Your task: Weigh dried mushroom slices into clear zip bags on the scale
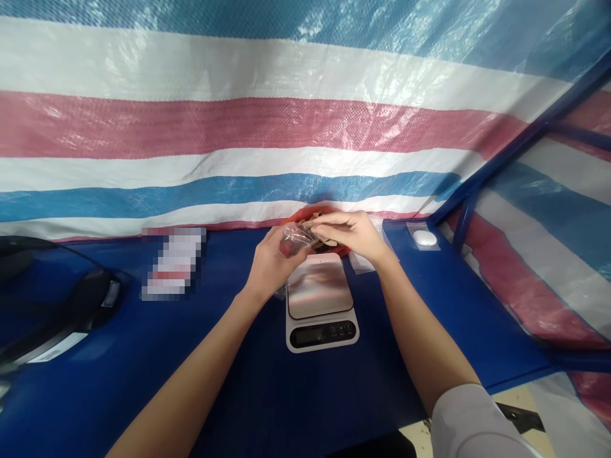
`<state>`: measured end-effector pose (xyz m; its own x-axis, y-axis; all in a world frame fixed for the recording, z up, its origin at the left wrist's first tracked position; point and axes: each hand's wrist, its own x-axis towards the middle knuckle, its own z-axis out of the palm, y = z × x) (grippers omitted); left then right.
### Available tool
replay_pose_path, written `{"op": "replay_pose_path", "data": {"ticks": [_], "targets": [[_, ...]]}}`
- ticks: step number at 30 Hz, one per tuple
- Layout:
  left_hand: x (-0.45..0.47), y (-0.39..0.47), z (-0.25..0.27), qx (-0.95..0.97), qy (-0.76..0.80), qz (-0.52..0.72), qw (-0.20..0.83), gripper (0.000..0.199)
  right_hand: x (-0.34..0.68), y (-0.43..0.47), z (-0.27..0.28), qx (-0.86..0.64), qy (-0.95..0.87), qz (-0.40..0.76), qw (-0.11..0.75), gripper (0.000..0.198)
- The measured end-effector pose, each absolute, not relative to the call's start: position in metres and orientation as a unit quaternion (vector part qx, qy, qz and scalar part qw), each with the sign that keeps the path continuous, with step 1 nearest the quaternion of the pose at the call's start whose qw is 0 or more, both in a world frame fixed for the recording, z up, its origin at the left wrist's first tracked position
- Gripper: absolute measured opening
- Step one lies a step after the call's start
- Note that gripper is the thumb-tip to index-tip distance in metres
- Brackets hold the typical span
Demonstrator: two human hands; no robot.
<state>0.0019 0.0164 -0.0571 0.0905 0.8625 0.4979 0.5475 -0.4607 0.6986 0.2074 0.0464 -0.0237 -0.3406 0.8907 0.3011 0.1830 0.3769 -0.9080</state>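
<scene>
My left hand [271, 262] is closed around a small clear plastic bag [298, 234], just beyond the kitchen scale [319, 289]. My right hand [351, 234] has its fingers pinched together at the mouth of that bag; what is between the fingertips is too small to make out. Behind both hands lies a red bag [310, 211] with brownish pieces in it, partly hidden by my fingers. The scale has a shiny metal plate with nothing on it, and its display looks dark.
To the right are flat clear bags [361, 263] and a white rounded object [424, 238] on a clear packet. A blurred-out sheet or packet [176, 264] and a black headset-like device [90, 299] lie left on the blue table [258, 394]. A striped tarp [229, 127] hangs behind.
</scene>
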Motion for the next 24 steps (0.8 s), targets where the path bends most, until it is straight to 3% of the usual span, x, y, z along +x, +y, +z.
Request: {"op": "replay_pose_path", "data": {"ticks": [3,12,18,24], "targets": [[-0.004,0.019,-0.055,0.697,0.505,0.479,0.171,0.039,0.223,0.055,-0.028,-0.431,-0.715,0.35,0.425,0.029],[-0.014,0.024,-0.048,0.674,0.522,0.486,0.193,0.043,0.218,0.058,-0.028,-0.566,-0.772,0.1,0.27,0.026],[-0.018,0.026,-0.046,0.675,0.518,0.49,0.19,0.036,0.21,0.059,-0.021,-0.582,-0.763,0.039,0.277,0.025],[-0.02,0.028,-0.049,0.685,0.51,0.486,0.183,0.041,0.205,0.072,-0.033,-0.56,-0.787,0.028,0.259,0.031]]}}
